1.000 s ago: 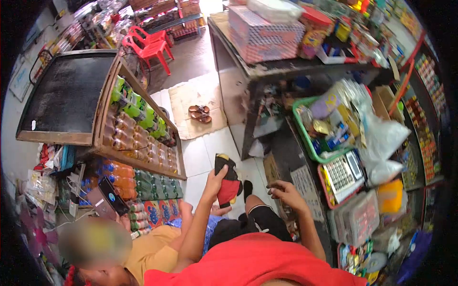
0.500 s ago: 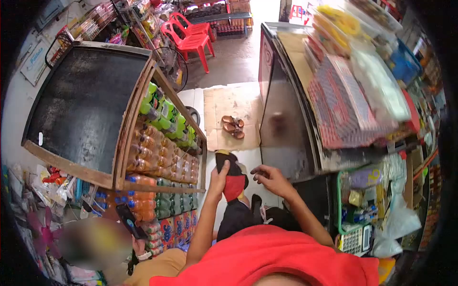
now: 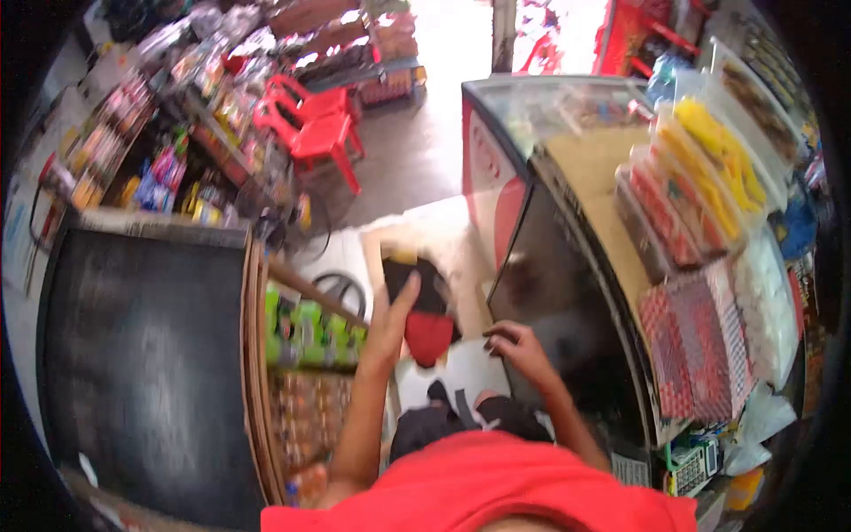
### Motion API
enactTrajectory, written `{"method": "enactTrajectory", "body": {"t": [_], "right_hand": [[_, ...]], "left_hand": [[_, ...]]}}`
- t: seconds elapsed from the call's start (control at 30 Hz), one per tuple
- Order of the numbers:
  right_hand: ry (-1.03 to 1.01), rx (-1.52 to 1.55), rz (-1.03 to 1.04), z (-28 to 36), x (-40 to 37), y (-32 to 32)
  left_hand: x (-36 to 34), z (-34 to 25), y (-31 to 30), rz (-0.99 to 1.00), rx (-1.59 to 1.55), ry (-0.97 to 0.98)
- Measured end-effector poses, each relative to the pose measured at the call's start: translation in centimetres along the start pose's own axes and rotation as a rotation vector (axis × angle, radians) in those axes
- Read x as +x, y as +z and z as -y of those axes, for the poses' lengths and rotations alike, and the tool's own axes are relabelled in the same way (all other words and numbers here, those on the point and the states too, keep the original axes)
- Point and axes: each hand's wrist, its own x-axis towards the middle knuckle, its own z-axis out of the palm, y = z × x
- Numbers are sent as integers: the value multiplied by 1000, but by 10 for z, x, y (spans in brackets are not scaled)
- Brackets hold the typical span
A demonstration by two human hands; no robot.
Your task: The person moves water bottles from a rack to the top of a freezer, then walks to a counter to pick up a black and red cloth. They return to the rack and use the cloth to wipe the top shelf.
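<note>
My left hand is closed on the edge of a black-and-red, cap-like item. It has a rounded red lower part, a black upper part and a yellow patch at the top; blur hides its exact kind. My right hand is a little to the right of it, fingers apart and slightly bent, with nothing in them. Dark glossy cabinet side stands just beyond that hand. Below both hands are my legs in dark clothing.
At left stands a wooden-framed rack with a black top, holding green bottles and brown ones. Red plastic chairs stand farther off. On the right-hand counter are plastic containers, checkered packs and a calculator.
My view has tilted up, showing more of the shop ahead. The item stays in my left hand. The sandals on the cardboard and the phone at lower left are no longer visible.
</note>
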Motion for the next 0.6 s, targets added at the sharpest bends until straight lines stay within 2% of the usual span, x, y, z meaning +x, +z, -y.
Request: {"method": "enactTrajectory", "body": {"t": [0.07,0.13,0.23,0.27,0.33,0.47,0.53,0.6], "right_hand": [[23,-32,-5,4,25,7],[-5,-107,-73,12,44,17],[67,-82,-115,17,77,26],[80,-83,-125,14,89,26],[14,-134,-142,3,115,25],[37,-125,-109,12,170,16],[-34,-96,-97,23,201,7],[67,-75,-89,39,233,-7]], "left_hand": [[24,22,-19,126,-78,-191],[47,44,-33,89,-66,-310],[83,41,-39,-65,-62,-268],[102,39,-42,-61,-65,-283],[136,35,-51,96,-36,-287],[197,9,-42,83,-26,-162],[230,12,-47,103,-20,-118],[259,9,-44,55,10,-153]]}}
